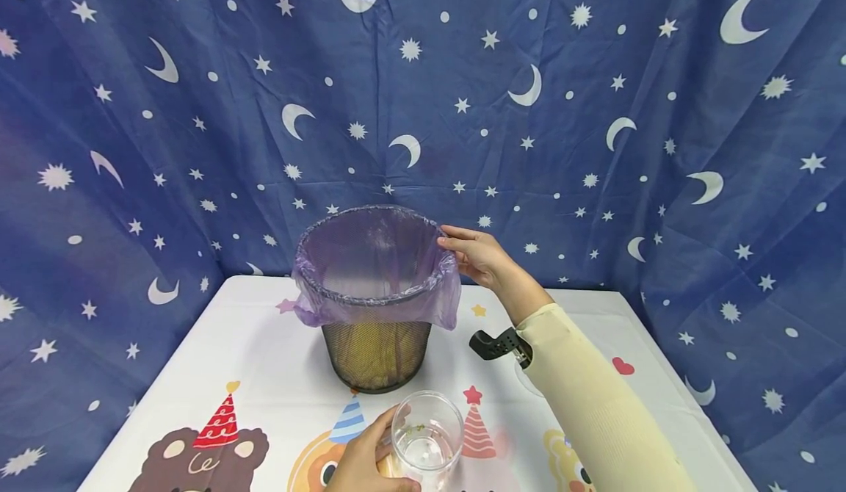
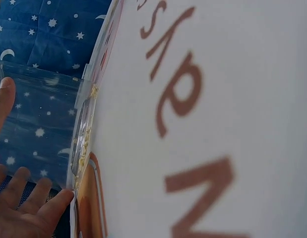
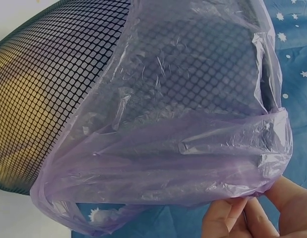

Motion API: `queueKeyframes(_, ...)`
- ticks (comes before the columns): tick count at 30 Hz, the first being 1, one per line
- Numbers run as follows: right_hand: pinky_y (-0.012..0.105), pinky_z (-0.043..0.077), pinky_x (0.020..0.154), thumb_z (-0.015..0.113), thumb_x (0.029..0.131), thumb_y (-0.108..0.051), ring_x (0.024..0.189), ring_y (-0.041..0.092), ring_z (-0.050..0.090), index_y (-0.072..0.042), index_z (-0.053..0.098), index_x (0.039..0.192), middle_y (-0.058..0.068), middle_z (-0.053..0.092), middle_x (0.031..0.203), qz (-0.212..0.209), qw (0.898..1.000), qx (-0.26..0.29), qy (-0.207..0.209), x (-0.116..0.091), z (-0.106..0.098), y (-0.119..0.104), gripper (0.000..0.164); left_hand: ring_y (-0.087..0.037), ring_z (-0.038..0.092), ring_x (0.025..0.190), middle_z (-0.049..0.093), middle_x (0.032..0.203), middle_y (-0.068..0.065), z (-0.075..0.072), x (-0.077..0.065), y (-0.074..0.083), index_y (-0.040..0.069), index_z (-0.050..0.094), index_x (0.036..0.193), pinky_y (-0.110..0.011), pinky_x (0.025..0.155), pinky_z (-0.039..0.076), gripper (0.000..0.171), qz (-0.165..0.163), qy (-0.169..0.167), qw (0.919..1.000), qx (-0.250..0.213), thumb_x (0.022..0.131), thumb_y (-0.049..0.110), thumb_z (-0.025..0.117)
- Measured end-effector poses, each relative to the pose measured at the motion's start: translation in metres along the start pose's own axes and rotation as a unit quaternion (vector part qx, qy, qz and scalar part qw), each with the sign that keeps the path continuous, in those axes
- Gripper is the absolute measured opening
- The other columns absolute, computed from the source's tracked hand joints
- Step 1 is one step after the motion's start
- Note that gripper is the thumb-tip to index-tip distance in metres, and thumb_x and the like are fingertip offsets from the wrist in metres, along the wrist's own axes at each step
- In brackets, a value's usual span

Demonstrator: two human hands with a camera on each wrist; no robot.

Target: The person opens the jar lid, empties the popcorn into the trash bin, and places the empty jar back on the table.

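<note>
A black mesh trash bin (image 1: 377, 356) stands upright on the table, lined with a translucent purple trash bag (image 1: 444, 297) folded over its rim. At the rim's right side my right hand (image 1: 481, 255) pinches the bag's edge. The right wrist view shows its fingertips (image 3: 220, 218) at the lower corner of the purple bag (image 3: 168, 163). Nearer the front, my left hand (image 1: 370, 457) holds a clear plastic cup (image 1: 428, 433) from its left side. Small yellowish bits (image 2: 84, 148) lie at the cup's bottom in the left wrist view.
A white tablecloth (image 1: 264, 345) with printed cartoon animals in party hats covers the table. Behind it and along both sides hangs a blue curtain (image 1: 423, 154) with moons and stars. A black camera mount (image 1: 496, 345) sits on my right wrist.
</note>
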State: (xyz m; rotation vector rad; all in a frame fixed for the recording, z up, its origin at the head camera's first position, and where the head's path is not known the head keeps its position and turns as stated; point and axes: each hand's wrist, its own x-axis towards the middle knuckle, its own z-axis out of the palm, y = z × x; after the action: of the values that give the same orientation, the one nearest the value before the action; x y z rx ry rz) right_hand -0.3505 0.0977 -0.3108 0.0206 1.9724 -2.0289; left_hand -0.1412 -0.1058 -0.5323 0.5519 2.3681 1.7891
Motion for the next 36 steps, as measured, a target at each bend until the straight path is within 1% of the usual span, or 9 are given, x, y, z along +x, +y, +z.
queueKeyframes(5,0.043,0.043,0.113,0.065,0.096,-0.016,0.090,0.007,0.060,-0.009,0.053,0.142,0.010,0.052,0.145,-0.008,1.000,0.004,0.007,-0.001,-0.001,0.003,0.048,-0.045,0.057,0.118,0.049,0.140,-0.028,0.002,-0.001,-0.005,-0.002,0.031,0.150,-0.023,0.094,0.056,0.102,0.007,0.007,0.9999,-0.007,0.071,0.024,0.090)
queueKeyframes(8,0.040,0.047,0.110,0.063,0.098,-0.020,0.104,0.015,0.064,-0.008,0.052,0.143,0.012,0.052,0.144,-0.019,1.000,-0.003,0.010,-0.005,-0.003,0.006,0.048,-0.046,0.056,0.118,0.049,0.139,-0.028,0.003,-0.002,-0.006,-0.003,0.032,0.149,-0.023,0.093,0.056,0.102,0.009,0.010,0.9999,0.000,0.070,0.024,0.090)
queueKeyframes(11,0.036,0.050,0.107,0.064,0.097,-0.028,0.124,0.025,0.056,-0.008,0.051,0.143,0.011,0.049,0.148,-0.032,0.999,-0.019,0.021,-0.012,-0.007,0.010,0.052,-0.047,0.056,0.118,0.050,0.139,-0.028,0.004,-0.002,-0.006,-0.003,0.032,0.149,-0.024,0.093,0.057,0.102,0.012,0.011,0.9999,0.004,0.070,0.024,0.090)
queueKeyframes(13,0.033,0.051,0.105,0.064,0.097,-0.032,0.131,0.028,0.052,-0.009,0.051,0.143,0.010,0.048,0.148,-0.043,0.998,-0.032,0.027,-0.018,-0.010,0.015,0.053,-0.047,0.056,0.118,0.050,0.139,-0.027,0.004,-0.002,-0.006,-0.003,0.032,0.149,-0.023,0.093,0.056,0.102,0.011,0.009,0.9999,0.001,0.071,0.024,0.090)
queueKeyframes(17,0.027,0.053,0.101,0.062,0.098,-0.034,0.127,0.027,0.056,-0.007,0.052,0.142,0.012,0.053,0.144,-0.078,0.995,-0.050,0.030,-0.035,-0.018,0.028,0.053,-0.045,0.058,0.117,0.050,0.139,-0.027,0.004,-0.002,-0.004,-0.001,0.031,0.150,-0.021,0.093,0.056,0.101,0.003,0.004,0.9999,-0.009,0.072,0.024,0.090)
queueKeyframes(21,0.028,0.053,0.102,0.061,0.098,-0.034,0.125,0.027,0.059,-0.006,0.052,0.141,0.013,0.058,0.139,-0.108,0.992,-0.059,0.031,-0.054,-0.026,0.046,0.052,-0.045,0.058,0.118,0.050,0.139,-0.027,0.003,-0.002,-0.001,0.001,0.032,0.151,-0.021,0.094,0.056,0.102,-0.009,0.006,0.9998,-0.017,0.071,0.024,0.090)
queueKeyframes(27,0.025,0.050,0.105,0.063,0.098,-0.031,0.122,0.020,0.060,-0.002,0.054,0.139,0.013,0.060,0.136,-0.144,0.986,-0.073,0.045,-0.084,-0.034,0.081,0.051,-0.046,0.056,0.119,0.050,0.137,-0.028,0.003,-0.002,0.000,-0.002,0.032,0.150,-0.023,0.094,0.056,0.104,-0.007,0.014,0.9999,0.000,0.069,0.024,0.091)
queueKeyframes(31,0.020,0.050,0.102,0.064,0.097,-0.025,0.116,0.011,0.063,-0.001,0.055,0.137,0.013,0.061,0.135,-0.151,0.984,-0.079,0.045,-0.103,-0.037,0.107,0.048,-0.047,0.053,0.121,0.048,0.139,-0.029,0.003,-0.001,0.001,-0.002,0.032,0.150,-0.025,0.094,0.056,0.104,-0.009,0.013,0.9999,-0.003,0.068,0.023,0.092)
queueKeyframes(36,0.016,0.049,0.100,0.066,0.095,-0.022,0.117,0.013,0.064,-0.002,0.056,0.137,0.009,0.063,0.134,-0.140,0.986,-0.086,0.035,-0.120,-0.037,0.135,0.048,-0.048,0.051,0.124,0.044,0.143,-0.030,0.004,-0.001,0.001,-0.001,0.032,0.150,-0.026,0.095,0.056,0.104,-0.012,0.013,0.9997,-0.017,0.069,0.023,0.091)
